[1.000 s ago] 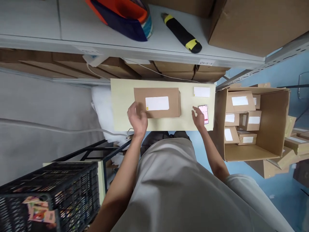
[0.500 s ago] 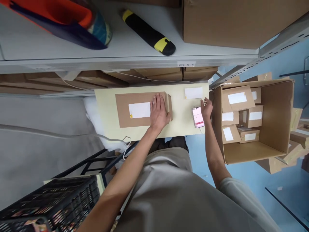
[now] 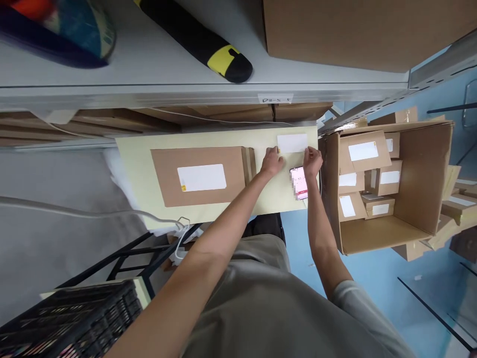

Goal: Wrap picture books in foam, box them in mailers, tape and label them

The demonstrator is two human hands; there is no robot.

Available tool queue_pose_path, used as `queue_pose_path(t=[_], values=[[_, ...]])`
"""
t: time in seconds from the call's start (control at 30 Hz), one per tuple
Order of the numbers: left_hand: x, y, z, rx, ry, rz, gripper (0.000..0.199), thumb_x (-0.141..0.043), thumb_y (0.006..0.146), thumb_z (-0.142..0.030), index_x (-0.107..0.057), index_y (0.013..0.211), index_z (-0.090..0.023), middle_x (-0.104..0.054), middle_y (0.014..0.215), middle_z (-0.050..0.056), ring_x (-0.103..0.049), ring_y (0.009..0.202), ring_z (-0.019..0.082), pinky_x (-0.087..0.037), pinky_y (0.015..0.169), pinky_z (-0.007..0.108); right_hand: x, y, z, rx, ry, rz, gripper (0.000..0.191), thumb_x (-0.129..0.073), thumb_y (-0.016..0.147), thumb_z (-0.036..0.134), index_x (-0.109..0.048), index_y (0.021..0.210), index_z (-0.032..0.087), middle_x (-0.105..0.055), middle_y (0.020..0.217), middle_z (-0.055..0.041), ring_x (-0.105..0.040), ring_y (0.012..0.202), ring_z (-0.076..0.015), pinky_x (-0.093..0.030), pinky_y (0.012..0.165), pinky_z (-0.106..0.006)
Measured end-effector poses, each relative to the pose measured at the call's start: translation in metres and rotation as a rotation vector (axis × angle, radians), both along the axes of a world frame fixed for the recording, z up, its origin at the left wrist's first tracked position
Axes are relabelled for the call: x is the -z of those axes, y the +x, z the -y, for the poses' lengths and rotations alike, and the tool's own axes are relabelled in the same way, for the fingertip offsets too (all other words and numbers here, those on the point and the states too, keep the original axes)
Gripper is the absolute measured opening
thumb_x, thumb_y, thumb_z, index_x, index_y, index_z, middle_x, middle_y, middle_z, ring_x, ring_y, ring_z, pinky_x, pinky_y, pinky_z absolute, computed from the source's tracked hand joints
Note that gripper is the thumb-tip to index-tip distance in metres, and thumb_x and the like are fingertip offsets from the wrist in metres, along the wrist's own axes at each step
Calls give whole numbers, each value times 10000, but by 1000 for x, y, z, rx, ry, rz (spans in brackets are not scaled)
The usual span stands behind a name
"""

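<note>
A white label sheet [image 3: 292, 143] lies near the back right of the pale tabletop [image 3: 137, 164]. My left hand [image 3: 273, 161] is at its left edge, fingers bent and closed on its lower left corner. At its right edge my right hand [image 3: 312, 160] pinches the lower right corner. A phone with a lit pink screen [image 3: 299, 183] lies partly beside my right wrist. Left of my hands, a flat brown carton [image 3: 167, 171] bears a white label [image 3: 201, 177]; neither hand touches it.
A large open box [image 3: 417, 189] with several labelled cartons stands at the right. Above the table, a shelf [image 3: 149, 69] holds a black and yellow cutter [image 3: 194, 37] and another carton [image 3: 354, 30]. A black crate [image 3: 93, 318] is at lower left.
My left hand has left the brown carton and moved right to the label sheet. My right hand has shifted up and closed at the sheet's corner. The view has shifted slightly.
</note>
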State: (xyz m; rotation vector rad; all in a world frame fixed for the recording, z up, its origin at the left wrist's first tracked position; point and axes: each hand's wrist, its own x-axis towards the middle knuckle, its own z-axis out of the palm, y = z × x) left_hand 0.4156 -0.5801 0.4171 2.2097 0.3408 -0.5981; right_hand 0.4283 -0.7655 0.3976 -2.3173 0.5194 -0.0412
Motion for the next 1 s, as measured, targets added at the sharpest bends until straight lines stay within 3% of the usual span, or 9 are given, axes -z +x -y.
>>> queue_pose_path(t=[0.13,0.27,0.47,0.63,0.77,0.87,1.0], values=[[5,1,1,-50,-39,-11,493,-586,1022,-144,-642,1511,-176,-602,1537,170,-729,1217,253,-546,1190,375,-6,0,-1,26,-16,-9,204,-691,1087,336,-806,1115,170,-813,1167,-105,-776,930,-201,-587,908,-324],[-5,-5,3,-73,-6,55,489,-605,1049,-186,-658,1535,-208,-689,1509,146,-737,1228,281,-543,1172,401,-11,2,-5,77,-33,-23,180,-751,1057,351,-768,1001,181,-810,1117,-84,-740,886,-189,-561,881,-307],[-21,4,6,-236,-6,73,163,-726,1063,-321,-789,1192,-242,-808,1295,92,-778,1070,243,-579,1034,369,-19,2,-11,22,-54,1,205,-702,1087,339,-785,987,180,-785,1117,-78,-706,873,-187,-534,861,-308],[-22,10,3,-344,-55,77,113,-740,1058,-296,-817,1023,-221,-848,1242,87,-792,1015,241,-590,986,368,-22,-1,-12,-13,-56,26,219,-654,1104,322,-781,995,180,-777,1120,-87,-713,883,-198,-552,863,-325],[-24,9,-1,-358,-99,70,126,-736,1043,-257,-841,997,-206,-872,1150,90,-806,1016,251,-604,968,367,-19,-5,-10,-9,-57,31,226,-620,1105,326,-780,1034,183,-771,1174,-117,-739,955,-229,-591,915,-371],[-29,6,2,-343,-173,105,114,-752,1022,-248,-841,961,-210,-878,1085,66,-819,1014,241,-625,969,350,-21,-9,-13,17,-55,131,281,-603,1109,407,-776,1177,198,-732,1321,-156,-743,1122,-269,-616,964,-416],[-41,0,15,-228,-345,236,110,-743,1002,-229,-842,1049,-214,-847,1310,76,-809,1185,233,-644,1033,332,-38,-11,-23,-99,138,199,479,-630,1087,630,-757,1286,214,-727,1363,-156,-722,1254,-283,-631,1013,-427]])
